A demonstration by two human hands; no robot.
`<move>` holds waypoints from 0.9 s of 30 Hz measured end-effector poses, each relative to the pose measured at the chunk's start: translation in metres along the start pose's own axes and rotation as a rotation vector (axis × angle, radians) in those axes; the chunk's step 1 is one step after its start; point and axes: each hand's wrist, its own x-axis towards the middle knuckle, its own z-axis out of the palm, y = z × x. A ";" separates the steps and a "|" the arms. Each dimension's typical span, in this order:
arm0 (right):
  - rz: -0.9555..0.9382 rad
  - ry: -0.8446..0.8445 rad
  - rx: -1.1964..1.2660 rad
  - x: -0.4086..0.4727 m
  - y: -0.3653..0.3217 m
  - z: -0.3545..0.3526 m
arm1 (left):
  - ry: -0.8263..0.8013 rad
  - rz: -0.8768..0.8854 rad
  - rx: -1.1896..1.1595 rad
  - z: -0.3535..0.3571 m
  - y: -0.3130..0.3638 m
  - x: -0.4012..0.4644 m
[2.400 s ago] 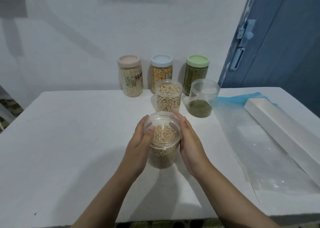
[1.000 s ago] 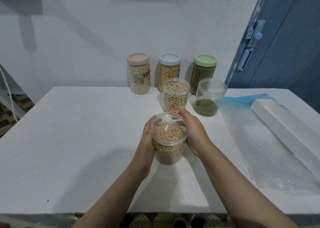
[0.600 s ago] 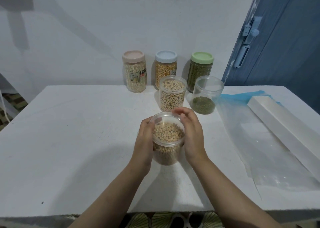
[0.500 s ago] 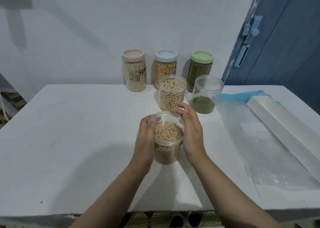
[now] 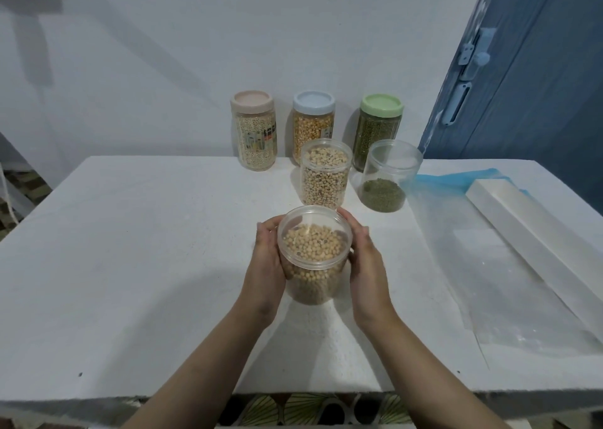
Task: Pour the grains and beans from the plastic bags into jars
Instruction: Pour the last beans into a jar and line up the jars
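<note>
both hands, left hand [image 5: 266, 258] and right hand [image 5: 365, 258], grip the open soybean jar [image 5: 313, 255] round its sides; keep it level, then set it squarely on the bench [image 5: 130, 265].

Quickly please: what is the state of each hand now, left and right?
Left hand: closed around the open jar of beans, holding its left side.
Right hand: closed on the same jar, holding its right side.

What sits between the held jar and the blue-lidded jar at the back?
In the head view, an open jar of pale beans stands between the held jar and the blue-lidded jar.
</note>
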 end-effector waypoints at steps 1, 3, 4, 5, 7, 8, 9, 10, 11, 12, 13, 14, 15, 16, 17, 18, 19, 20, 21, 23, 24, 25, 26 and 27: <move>0.036 -0.069 0.006 0.000 0.000 -0.002 | 0.001 -0.009 -0.009 -0.001 -0.001 0.000; 0.098 -0.179 -0.058 0.008 -0.007 -0.007 | 0.006 -0.015 -0.006 -0.003 -0.004 0.001; 0.112 -0.216 -0.107 0.011 -0.011 -0.008 | 0.001 -0.010 0.009 -0.004 -0.006 0.001; 0.120 -0.232 -0.137 0.013 -0.016 -0.009 | -0.010 0.001 0.036 -0.004 -0.007 0.000; 0.115 -0.239 -0.157 0.015 -0.020 -0.008 | -0.057 0.028 0.077 -0.006 -0.007 0.000; 0.125 -0.242 -0.158 0.016 -0.020 -0.008 | -0.072 0.033 0.078 -0.006 -0.006 0.001; 0.147 -0.248 -0.153 0.018 -0.023 -0.007 | -0.078 0.033 0.068 -0.006 -0.006 0.002; 0.167 -0.244 -0.150 0.021 -0.024 -0.006 | -0.078 0.031 0.055 -0.007 -0.006 0.003; 0.185 -0.230 -0.152 0.024 -0.026 -0.004 | -0.074 0.021 0.050 -0.008 -0.007 0.004; 0.189 -0.219 -0.154 0.027 -0.028 -0.003 | -0.071 0.010 0.068 -0.008 -0.008 0.005; 0.185 -0.202 -0.152 0.028 -0.031 -0.001 | -0.067 0.004 0.101 -0.008 -0.008 0.005; 0.169 -0.181 -0.155 0.029 -0.033 0.001 | -0.054 0.004 0.145 -0.006 -0.008 0.004; 0.153 -0.174 -0.153 0.030 -0.034 0.001 | -0.031 0.008 0.183 -0.005 -0.006 0.003; 0.152 -0.179 -0.155 0.030 -0.033 0.001 | 0.003 0.017 0.201 -0.004 -0.005 0.005; 0.169 -0.188 -0.139 0.029 -0.034 0.002 | 0.030 0.024 0.202 -0.004 -0.004 0.006; 0.190 -0.186 -0.115 0.028 -0.032 0.003 | 0.039 0.025 0.196 -0.002 -0.003 0.007; 0.206 -0.171 -0.075 0.027 -0.029 0.004 | 0.039 0.020 0.185 -0.002 -0.004 0.009; 0.211 -0.140 -0.027 0.027 -0.025 0.005 | 0.048 0.015 0.170 -0.002 -0.003 0.009; 0.212 -0.096 0.045 0.025 -0.024 0.007 | 0.063 0.009 0.151 -0.001 -0.001 0.009; 0.242 -0.004 0.199 0.021 -0.023 0.009 | 0.058 -0.012 0.063 0.001 0.003 0.009; 0.261 0.016 0.252 0.020 -0.022 0.008 | 0.036 -0.037 0.001 0.001 0.005 0.008; 0.275 0.025 0.279 0.019 -0.021 0.008 | 0.006 -0.062 -0.044 0.001 0.008 0.006; 0.278 0.016 0.276 0.018 -0.020 0.006 | -0.029 -0.066 -0.055 0.000 0.007 0.004; 0.282 -0.004 0.262 0.018 -0.020 0.005 | -0.062 -0.054 -0.047 -0.002 0.006 0.002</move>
